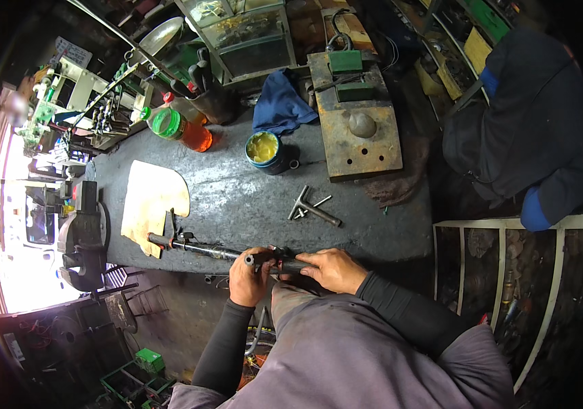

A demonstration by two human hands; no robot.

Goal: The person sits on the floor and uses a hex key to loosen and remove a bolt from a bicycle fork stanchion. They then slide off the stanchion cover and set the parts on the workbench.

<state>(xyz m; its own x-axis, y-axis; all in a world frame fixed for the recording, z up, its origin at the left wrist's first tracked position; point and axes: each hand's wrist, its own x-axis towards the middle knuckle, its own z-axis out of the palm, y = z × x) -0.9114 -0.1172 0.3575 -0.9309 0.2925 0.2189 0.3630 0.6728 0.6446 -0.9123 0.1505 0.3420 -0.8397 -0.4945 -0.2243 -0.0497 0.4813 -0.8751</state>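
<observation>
A long black bar [216,251] lies along the bench's near edge, with a grip-like sleeve at its left end and a small lever-like part standing up near it. My left hand [247,279] is closed around its middle, where a short hollow tube end [250,260] points up beside the thumb. On the bar's right part rests my right hand [335,269], its index finger reaching along it and the other fingers bent against it. Some dark fittings between the hands are too small to make out. Beyond them lie a T-handle wrench [317,210] and a smaller metal tool.
On the dark workbench [216,198] are cardboard [151,191], an open tub of yellow grease [263,148], a blue cloth [283,102], bottles of orange-red liquid [194,136] and a thick metal plate [359,151] with holes. A vise [80,232] stands at the left edge.
</observation>
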